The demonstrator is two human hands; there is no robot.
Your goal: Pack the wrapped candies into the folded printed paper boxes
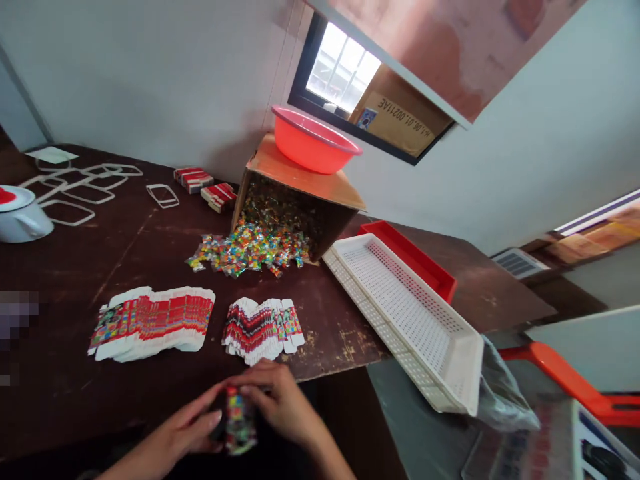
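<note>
A small colourful printed box (241, 421), blurred, is held upright between my hands at the table's front edge. My right hand (283, 400) grips its top and right side with thumb and fingers. On its left is my left hand (193, 427), fingers bent, the fingertips reaching the box's top edge. Just beyond lie two fanned stacks of flat printed cartons, a larger left stack (160, 320) and a smaller right stack (263, 327). Behind them, wrapped colourful candies (250, 250) spill from a cardboard box (305, 183) lying on its side.
A red basin (315, 141) sits on the cardboard box. White perforated trays (400, 307) and a red tray (415, 257) lie to the right. Red-and-white packs (193, 179), white loops (90, 190) and a white mug (25, 217) are at the back left.
</note>
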